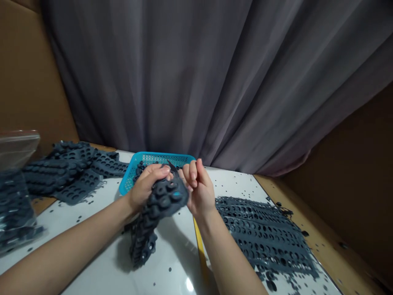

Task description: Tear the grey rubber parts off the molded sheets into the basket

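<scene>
My left hand [149, 184] is closed on a dark grey molded rubber sheet [162, 198], thumb on top near its upper end. The sheet bears rows of round raised cups and hangs down, curled, above the white table [172, 254]. One cup shows a blue spot. At the sheet's right edge is my right hand [199, 188], palm turned toward me and fingers curled in. Whatever its fingertips hold, if anything, is hidden. Behind both hands stands a blue plastic basket [127, 178] with dark rubber pieces inside, partly covered by my left hand.
Several similar rubber sheets [76, 168] are heaped at the back left. A clear plastic bag [18, 205] of dark pieces stands at far left. To the right lie flat sheets full of holes [267, 233], with small dark scraps around. A grey curtain [184, 82] closes the back.
</scene>
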`<state>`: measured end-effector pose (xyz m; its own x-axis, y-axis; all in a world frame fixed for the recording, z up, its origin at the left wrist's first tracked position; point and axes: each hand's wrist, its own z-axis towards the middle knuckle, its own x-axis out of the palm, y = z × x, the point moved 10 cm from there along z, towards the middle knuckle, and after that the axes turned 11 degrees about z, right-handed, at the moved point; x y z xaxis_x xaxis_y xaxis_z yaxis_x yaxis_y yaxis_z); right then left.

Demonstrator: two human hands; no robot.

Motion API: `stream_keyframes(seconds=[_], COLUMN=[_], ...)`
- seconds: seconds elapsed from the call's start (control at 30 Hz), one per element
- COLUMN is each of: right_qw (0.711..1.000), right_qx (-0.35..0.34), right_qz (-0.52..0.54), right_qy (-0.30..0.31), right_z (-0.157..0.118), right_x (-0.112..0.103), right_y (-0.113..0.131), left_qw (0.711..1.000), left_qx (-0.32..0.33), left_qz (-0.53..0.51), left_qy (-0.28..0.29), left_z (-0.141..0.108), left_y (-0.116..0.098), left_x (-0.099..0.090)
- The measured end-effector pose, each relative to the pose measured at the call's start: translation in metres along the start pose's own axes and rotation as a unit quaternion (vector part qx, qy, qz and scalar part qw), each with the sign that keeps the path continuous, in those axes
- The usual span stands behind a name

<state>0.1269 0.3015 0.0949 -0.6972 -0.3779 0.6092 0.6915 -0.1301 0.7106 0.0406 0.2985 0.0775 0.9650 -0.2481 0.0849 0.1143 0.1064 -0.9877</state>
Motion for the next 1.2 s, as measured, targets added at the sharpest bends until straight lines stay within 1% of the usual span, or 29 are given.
stream_keyframes(seconds=[0.07,0.1,0.17,0.2,0.27,0.33,0.4,0.47,0.53,0.57,0.6,0.67,0.77,0.83,0.9,0.97,1.03,1.1,1.13,1.17,1.2], right_qw=[0.996,0.991,0.977,0.968,0.938,0.904,0.878,0.851,0.818,0.804,0.793,0.784,0.780,0.782,0.790,0.804,0.829,0.868,0.890,0.909,0.923], right_qx=[-0.040,-0.068,-0.124,-0.152,-0.193,-0.197,-0.154,-0.086,-0.029,-0.012,-0.003,0.005,0.004,0.006,0.009,0.017,0.048,0.111,0.147,0.181,0.208], right_qz=[-0.075,-0.107,-0.166,-0.199,-0.285,-0.377,-0.449,-0.508,-0.561,-0.582,-0.596,-0.608,-0.614,-0.612,-0.598,-0.572,-0.527,-0.438,-0.374,-0.302,-0.228], right_qy=[0.028,0.038,0.042,0.037,0.024,0.030,0.067,0.105,0.121,0.122,0.123,0.128,0.124,0.123,0.136,0.160,0.184,0.205,0.214,0.222,0.227], right_z=[-0.001,-0.003,-0.008,-0.012,-0.020,-0.026,-0.029,-0.030,-0.030,-0.030,-0.030,-0.030,-0.028,-0.026,-0.025,-0.024,-0.023,-0.025,-0.027,-0.029,-0.031], right_x=[0.003,0.005,0.006,0.007,0.013,0.025,0.040,0.048,0.047,0.045,0.044,0.042,0.039,0.037,0.037,0.037,0.034,0.030,0.029,0.029,0.031], right_y=[0.018,0.030,0.056,0.069,0.091,0.098,0.086,0.063,0.041,0.034,0.028,0.021,0.018,0.017,0.017,0.017,0.014,0.005,-0.002,-0.008,-0.015], left_qw=[0.999,0.999,0.997,0.996,0.992,0.984,0.970,0.956,0.949,0.948,0.948,0.947,0.950,0.959,0.968,0.969,0.958,0.945,0.944,0.949,0.957], left_qx=[0.010,0.011,0.015,0.017,0.024,0.037,0.059,0.083,0.092,0.091,0.088,0.085,0.088,0.087,0.084,0.084,0.071,0.039,0.021,0.005,-0.008], left_qz=[0.048,0.051,0.072,0.084,0.119,0.170,0.222,0.258,0.279,0.285,0.290,0.296,0.295,0.270,0.236,0.226,0.243,0.245,0.228,0.200,0.160], left_qy=[-0.011,-0.012,-0.012,-0.013,-0.020,-0.043,-0.083,-0.112,-0.113,-0.107,-0.101,-0.087,-0.057,-0.024,0.010,0.056,0.132,0.212,0.235,0.245,0.243], left_z=[0.000,0.000,0.000,0.001,0.001,-0.001,-0.004,-0.008,-0.011,-0.011,-0.011,-0.011,-0.009,-0.006,-0.003,-0.001,0.000,-0.003,-0.005,-0.006,-0.007], left_y=[-0.002,-0.002,-0.002,-0.002,-0.005,-0.010,-0.017,-0.024,-0.027,-0.027,-0.027,-0.028,-0.029,-0.027,-0.024,-0.021,-0.013,-0.001,0.003,0.007,0.009], left_x=[-0.002,-0.003,-0.004,-0.005,-0.007,-0.011,-0.015,-0.017,-0.014,-0.013,-0.011,-0.008,-0.003,0.001,0.004,0.008,0.015,0.022,0.023,0.024,0.023])
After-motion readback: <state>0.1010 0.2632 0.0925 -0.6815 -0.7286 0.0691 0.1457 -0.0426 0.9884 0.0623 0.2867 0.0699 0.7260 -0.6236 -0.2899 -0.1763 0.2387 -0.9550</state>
